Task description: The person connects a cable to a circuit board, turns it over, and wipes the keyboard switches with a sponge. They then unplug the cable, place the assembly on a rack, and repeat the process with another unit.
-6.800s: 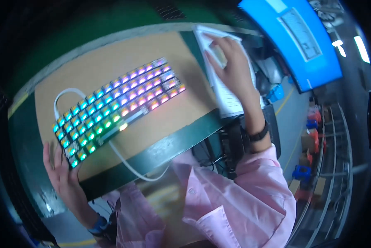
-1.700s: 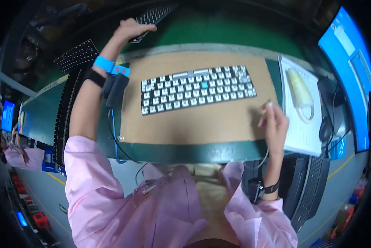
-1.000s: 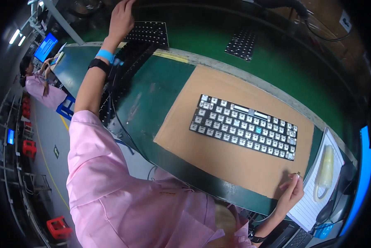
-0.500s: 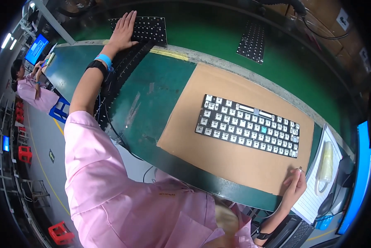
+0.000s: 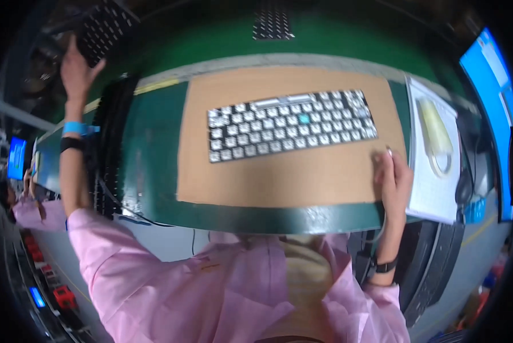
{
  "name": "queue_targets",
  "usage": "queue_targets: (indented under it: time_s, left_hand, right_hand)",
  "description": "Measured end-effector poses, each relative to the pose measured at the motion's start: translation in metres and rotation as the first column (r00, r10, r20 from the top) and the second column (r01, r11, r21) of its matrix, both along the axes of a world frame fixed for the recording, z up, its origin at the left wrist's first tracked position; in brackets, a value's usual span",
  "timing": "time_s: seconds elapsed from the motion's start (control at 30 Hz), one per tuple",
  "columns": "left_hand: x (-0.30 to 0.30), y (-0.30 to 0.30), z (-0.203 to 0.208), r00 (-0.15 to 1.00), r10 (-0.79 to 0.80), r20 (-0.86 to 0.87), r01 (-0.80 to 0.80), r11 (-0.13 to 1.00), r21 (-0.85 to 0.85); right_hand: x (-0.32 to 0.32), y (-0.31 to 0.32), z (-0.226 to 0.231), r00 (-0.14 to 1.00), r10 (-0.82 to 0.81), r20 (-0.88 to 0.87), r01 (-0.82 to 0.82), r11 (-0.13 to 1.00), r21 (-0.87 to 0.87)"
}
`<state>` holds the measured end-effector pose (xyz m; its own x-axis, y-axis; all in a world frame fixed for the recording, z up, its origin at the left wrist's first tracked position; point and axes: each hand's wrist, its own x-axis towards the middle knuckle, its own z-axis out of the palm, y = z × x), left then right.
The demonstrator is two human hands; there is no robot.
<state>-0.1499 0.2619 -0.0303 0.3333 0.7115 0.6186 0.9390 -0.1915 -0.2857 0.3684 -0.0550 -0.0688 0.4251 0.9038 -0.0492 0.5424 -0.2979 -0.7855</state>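
"One black rectangular keyboard with white switches (image 5: 290, 128): where?"
"Flat on brown cardboard (image 5: 279, 183)."
"Fingers?"
"Right hand (image 5: 396, 182) pinches a small silvery tip (image 5: 389, 150); left hand (image 5: 78, 73), thumb spread, meets a black white-dotted panel (image 5: 106, 30), grip unclear."

Blur softens the keyboard (image 5: 293, 126); glare whitens the table edge (image 5: 313, 214).

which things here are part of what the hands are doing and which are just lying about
Seemingly in use:
keyboard without keycaps, on the brown mat
small metallic piece, pinched in the right hand
dark dotted board, at the left hand, grip blurred

Probably just lying about:
second dotted board
paper sheets
pale yellow tube-shaped thing on them
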Motion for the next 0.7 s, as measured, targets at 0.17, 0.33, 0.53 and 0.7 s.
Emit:
queue_targets:
  time_s: [0.17, 0.33, 0.53, 0.7]
  left_hand:
    - [0.123, -0.041, 0.049, 0.932, -0.358, -0.048, 0.349, 0.926, -0.142]
    - [0.288, -0.118, 0.062, 0.954, -0.274, 0.126, 0.244, 0.457, -0.855]
    - [0.292, -0.143, -0.014, 0.84, -0.492, 0.229, 0.465, 0.434, -0.771]
    - [0.265, -0.157, -0.032, 0.781, -0.375, 0.499, 0.617, 0.341, -0.709]
  right_hand:
    - [-0.004, 0.003, -0.002, 0.994, -0.011, -0.105, 0.025, 0.991, 0.13]
    - [0.006, -0.002, -0.008, 0.967, -0.174, -0.187, 0.214, 0.952, 0.22]
    - [-0.002, 0.006, -0.003, 0.973, -0.13, -0.191, 0.174, 0.957, 0.234]
    - [-0.002, 0.005, 0.025, 0.934, -0.131, -0.334, 0.156, 0.987, 0.047]
